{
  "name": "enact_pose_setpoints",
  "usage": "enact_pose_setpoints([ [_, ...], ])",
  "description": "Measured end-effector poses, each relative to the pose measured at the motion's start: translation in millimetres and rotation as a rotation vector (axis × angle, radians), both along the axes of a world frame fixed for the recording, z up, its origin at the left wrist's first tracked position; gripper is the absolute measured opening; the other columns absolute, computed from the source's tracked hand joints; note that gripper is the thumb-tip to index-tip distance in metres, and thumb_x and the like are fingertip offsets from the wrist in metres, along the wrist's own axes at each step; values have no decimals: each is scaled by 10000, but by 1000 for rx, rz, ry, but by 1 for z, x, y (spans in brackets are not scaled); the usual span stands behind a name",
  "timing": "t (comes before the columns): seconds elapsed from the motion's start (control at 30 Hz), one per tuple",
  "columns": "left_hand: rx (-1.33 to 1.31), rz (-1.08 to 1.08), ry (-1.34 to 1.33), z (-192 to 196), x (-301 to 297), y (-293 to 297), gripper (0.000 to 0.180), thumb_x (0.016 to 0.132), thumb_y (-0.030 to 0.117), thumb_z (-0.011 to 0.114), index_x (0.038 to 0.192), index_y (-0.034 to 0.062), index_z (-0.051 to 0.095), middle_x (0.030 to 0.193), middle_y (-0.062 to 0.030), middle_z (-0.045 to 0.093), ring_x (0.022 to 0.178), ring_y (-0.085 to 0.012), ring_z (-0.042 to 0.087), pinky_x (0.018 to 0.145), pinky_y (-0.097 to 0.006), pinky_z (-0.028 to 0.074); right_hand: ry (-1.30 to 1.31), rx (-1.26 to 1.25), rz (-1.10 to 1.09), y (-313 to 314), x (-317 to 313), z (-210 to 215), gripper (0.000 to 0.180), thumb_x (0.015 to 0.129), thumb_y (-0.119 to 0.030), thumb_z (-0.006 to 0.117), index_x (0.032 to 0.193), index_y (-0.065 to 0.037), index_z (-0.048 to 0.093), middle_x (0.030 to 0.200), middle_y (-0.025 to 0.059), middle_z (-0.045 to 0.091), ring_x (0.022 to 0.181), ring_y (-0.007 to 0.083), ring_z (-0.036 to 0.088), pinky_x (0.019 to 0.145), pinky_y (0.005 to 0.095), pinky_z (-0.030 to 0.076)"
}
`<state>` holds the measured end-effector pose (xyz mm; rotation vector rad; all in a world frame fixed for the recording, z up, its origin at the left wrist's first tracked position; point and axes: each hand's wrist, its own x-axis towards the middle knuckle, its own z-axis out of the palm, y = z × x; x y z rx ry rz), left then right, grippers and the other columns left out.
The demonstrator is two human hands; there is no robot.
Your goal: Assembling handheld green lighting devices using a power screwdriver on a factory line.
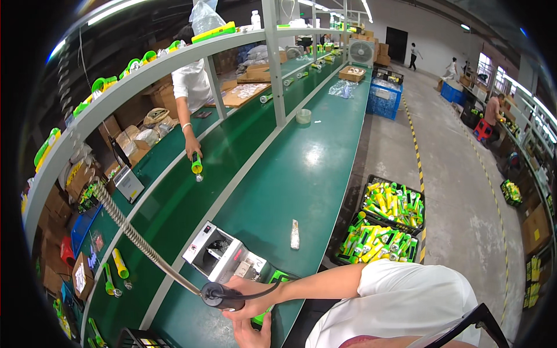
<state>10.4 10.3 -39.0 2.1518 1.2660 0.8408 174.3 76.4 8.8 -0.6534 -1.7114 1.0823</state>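
My right hand (pixel 255 296) is wrapped round a black electric screwdriver (pixel 221 297), which hangs from a long coiled metal spring (pixel 142 243) and has a black cord. Just below it, my left hand (pixel 250 333) holds a bright green plastic flashlight part (pixel 262 316) between thumb and fingers. The screwdriver's tip and much of the held part are hidden by my hands. Another green part (pixel 281 279) lies partly under my right forearm. Beside my right hand stands a white screw feeder (pixel 223 255) with a dark open tray.
A small whitish strip (pixel 295 235) lies on the green worktop (pixel 278 191). Across the conveyor (pixel 174 214), a co-worker's hand (pixel 193 149) holds a green flashlight (pixel 197 166). Black crates (pixel 366 216) of green and yellow flashlights stand on the floor to the right. A grey frame post (pixel 274 69) rises ahead.
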Motion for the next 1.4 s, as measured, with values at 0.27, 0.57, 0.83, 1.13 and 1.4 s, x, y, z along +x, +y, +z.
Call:
enact_pose_setpoints([
  [0.27, -2, 29, 8, -10, -3, 1, 411, 813, 187, 810, 1140, -18, 670, 1083, -237, 665, 1005, -447, 614, 868, -500, 492, 98, -66, 26, -1, -5, -8, 221, 793, -160, 718, 876, -3, 589, 695, 50, 583, 641, 154, 541, 598, 332, 445],
  [0.57, 54, 9, 139, -8, 6, 13, 425, 795, 258, 837, 1160, 72, 722, 1023, -83, 663, 943, -291, 630, 786, -420, 528, 391, -27, -259, 0, 65, 4, 332, 891, -44, 616, 1189, -36, 469, 668, 104, 583, 570, 181, 596, 586, 342, 541],
  [0.83, 77, 74, 182, -10, 3, 12, 446, 740, 226, 868, 1129, 60, 724, 1015, -79, 663, 911, -286, 639, 781, -418, 535, 655, 125, -147, 29, 62, 14, 234, 903, 27, 569, 1114, 30, 470, 617, 78, 535, 475, 149, 515, 479, 311, 484],
  [1.13, 86, 82, 188, -17, 1, 12, 458, 750, 295, 863, 1135, 84, 733, 1025, -41, 669, 931, -236, 628, 786, -380, 507, 431, 93, -131, 25, 59, 9, 290, 922, -35, 611, 1143, -58, 424, 637, 43, 487, 503, 143, 510, 512, 324, 475],
  [1.4, 150, 63, 241, -15, 7, 14, 451, 769, 303, 852, 1140, 78, 728, 1018, -50, 671, 910, -234, 627, 762, -384, 499, 17, 82, -225, 48, 22, 47, 199, 803, -7, 706, 989, -28, 638, 746, 17, 617, 593, 81, 565, 526, 283, 458],
])
